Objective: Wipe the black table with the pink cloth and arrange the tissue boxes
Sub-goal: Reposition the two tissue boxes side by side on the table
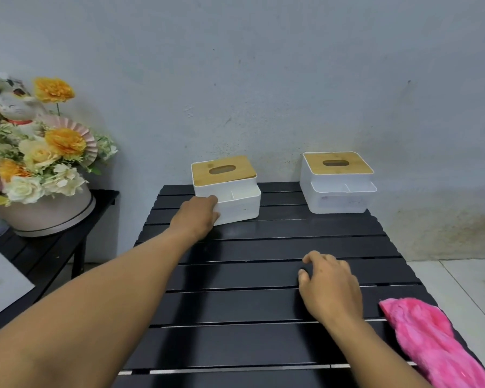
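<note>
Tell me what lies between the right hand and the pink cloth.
Nothing: only bare black slatted tabletop separates the right hand from the fluffy pink cloth, seen in the head view.

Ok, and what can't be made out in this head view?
All head view.
The left tissue box: front-left corner hidden by the left hand gripping it.
The right tissue box: front label blurred; both slots too dark to show tissues.
The pink cloth: cut off at the bottom-right frame corner.
The black table: near edge cut off by the frame bottom.
The right hand: its own back hides whether fingertips touch the table.
</note>
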`<state>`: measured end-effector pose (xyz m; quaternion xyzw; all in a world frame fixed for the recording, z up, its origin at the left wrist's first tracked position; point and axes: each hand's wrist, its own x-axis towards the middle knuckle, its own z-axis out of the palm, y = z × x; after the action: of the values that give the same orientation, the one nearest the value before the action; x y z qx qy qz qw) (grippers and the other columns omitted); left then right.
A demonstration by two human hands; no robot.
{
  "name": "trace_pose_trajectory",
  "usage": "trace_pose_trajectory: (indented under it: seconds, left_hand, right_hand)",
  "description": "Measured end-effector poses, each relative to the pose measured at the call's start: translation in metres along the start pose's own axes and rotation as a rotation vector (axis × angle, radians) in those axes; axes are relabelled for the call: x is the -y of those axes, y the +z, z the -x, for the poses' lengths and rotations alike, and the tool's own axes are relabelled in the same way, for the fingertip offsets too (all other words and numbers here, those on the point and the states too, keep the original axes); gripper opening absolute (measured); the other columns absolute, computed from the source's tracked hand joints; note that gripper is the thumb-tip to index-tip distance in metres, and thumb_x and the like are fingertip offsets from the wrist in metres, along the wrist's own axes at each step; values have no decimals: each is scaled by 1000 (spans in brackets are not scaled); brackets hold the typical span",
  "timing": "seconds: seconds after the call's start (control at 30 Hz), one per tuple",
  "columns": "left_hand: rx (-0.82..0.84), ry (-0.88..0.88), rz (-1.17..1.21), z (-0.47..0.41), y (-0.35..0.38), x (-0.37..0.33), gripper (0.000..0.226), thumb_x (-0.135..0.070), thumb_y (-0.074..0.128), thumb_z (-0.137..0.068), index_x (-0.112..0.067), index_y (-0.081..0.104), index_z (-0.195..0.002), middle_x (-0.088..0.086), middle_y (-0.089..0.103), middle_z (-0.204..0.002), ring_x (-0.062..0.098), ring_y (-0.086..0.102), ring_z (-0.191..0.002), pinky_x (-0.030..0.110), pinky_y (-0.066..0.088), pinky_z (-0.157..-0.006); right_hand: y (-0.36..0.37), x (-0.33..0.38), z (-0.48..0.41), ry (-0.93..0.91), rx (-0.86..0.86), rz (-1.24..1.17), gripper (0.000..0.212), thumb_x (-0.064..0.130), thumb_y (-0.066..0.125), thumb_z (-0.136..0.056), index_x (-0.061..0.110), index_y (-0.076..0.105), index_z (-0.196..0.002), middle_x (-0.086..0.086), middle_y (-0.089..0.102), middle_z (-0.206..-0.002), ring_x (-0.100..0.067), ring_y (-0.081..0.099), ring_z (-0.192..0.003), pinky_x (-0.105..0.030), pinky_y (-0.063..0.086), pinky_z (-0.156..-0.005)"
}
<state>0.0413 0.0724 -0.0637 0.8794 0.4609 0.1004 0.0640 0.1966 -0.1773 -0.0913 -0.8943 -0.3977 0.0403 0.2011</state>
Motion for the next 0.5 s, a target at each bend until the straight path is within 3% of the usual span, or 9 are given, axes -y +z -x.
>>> trace_pose_trajectory:
  seconds: [0.5]
  left_hand:
    - [-67,-43,-20,25,-8,14,21,-35,51,-96,-16,45,-89,10,58,-92,29,49,-80,35,41,-64]
  right_hand:
    - [6,0,-1,-6,4,47,19,37,45,-96,34,56,-112,11,57,-121,-18,44,-114,-33,38,-87]
